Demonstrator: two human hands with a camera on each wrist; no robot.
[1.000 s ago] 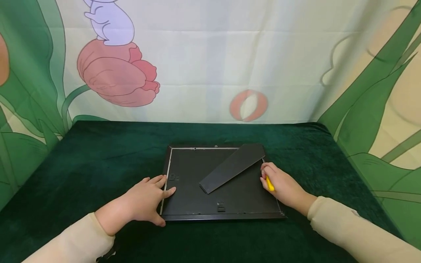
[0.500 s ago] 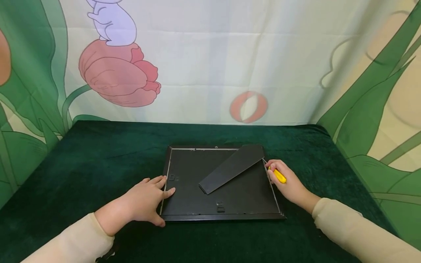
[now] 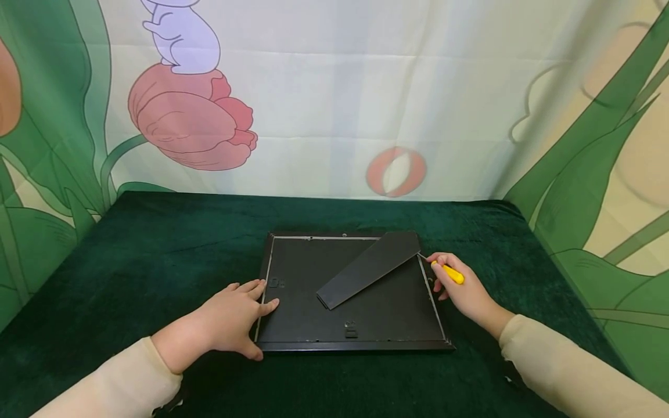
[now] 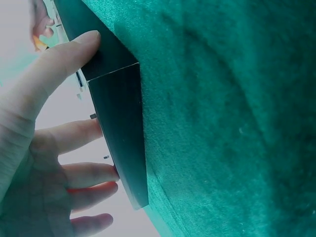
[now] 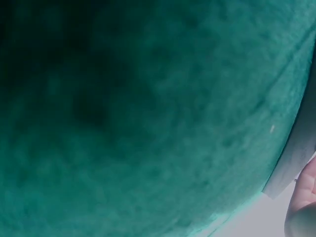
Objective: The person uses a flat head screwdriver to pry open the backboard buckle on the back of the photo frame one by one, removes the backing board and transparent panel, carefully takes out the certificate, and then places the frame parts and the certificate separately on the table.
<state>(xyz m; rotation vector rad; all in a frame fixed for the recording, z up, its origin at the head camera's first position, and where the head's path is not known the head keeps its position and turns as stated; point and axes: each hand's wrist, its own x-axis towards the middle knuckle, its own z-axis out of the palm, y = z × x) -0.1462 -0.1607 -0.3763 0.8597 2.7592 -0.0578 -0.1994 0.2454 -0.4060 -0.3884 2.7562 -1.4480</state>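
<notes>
A black picture frame lies face down on the table, its back board showing. A black easel stand runs slantwise across that back. My left hand rests on the frame's left edge with fingers spread; in the left wrist view the thumb lies along the frame's near side. At the frame's right edge, my right hand holds a screwdriver by its yellow handle. Its thin shaft points left to the upper right inner edge, beside the stand's wide end. The tip is too small to make out clearly.
Dark green velvety cloth covers the table. Behind it hangs a printed curtain with a flower and rabbit. Small metal hangers sit on the back board. The right wrist view holds mostly cloth, with part of the hand at its corner.
My right hand has shifted right and tilted the screwdriver, so its handle now lies flatter and farther from the frame. The left hand and the picture frame have stayed in place.
</notes>
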